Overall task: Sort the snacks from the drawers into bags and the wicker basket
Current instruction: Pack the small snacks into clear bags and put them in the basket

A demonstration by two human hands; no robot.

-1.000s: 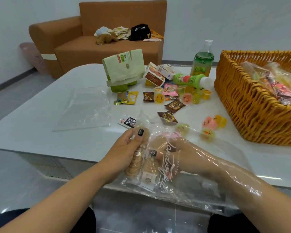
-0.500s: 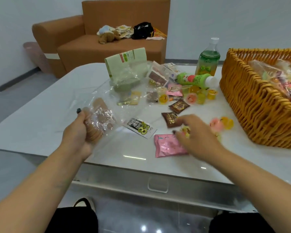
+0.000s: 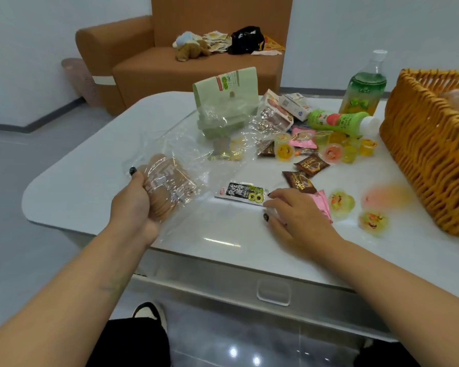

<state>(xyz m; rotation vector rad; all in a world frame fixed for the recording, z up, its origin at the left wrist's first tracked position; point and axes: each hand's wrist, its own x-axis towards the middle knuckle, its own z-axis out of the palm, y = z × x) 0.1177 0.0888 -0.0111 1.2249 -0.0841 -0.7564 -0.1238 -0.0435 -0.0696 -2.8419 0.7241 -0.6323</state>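
On the white bench (image 3: pixel 77 186), left of centre: left hand (image 3: pixel 137 205) gripped a clear plastic bag (image 3: pixel 186 165) around a stack of round biscuits (image 3: pixel 164 186), raised just off the surface. Bag mouth trailed open toward the green paper pouch (image 3: pixel 227 99). A second before, both hands were at the near edge, the right one inside the bag; half a second before, the right had come out and reached toward the loose snacks. Right hand (image 3: pixel 300 215) now lay flat, fingers straight and holding nothing, over the pink packet (image 3: pixel 323 207), fingertips touching the black-and-white sachet (image 3: pixel 243 193). Pink packet, earlier in the bag, sat out on the bench, mostly covered by the hand. Jelly cups (image 3: pixel 341 202) just right of the hand. Wicker basket (image 3: pixel 429 154) at far right, some wrapped snacks inside. Brown sachets (image 3: pixel 300 181), bottles (image 3: pixel 342 120) beyond, placement unchanged
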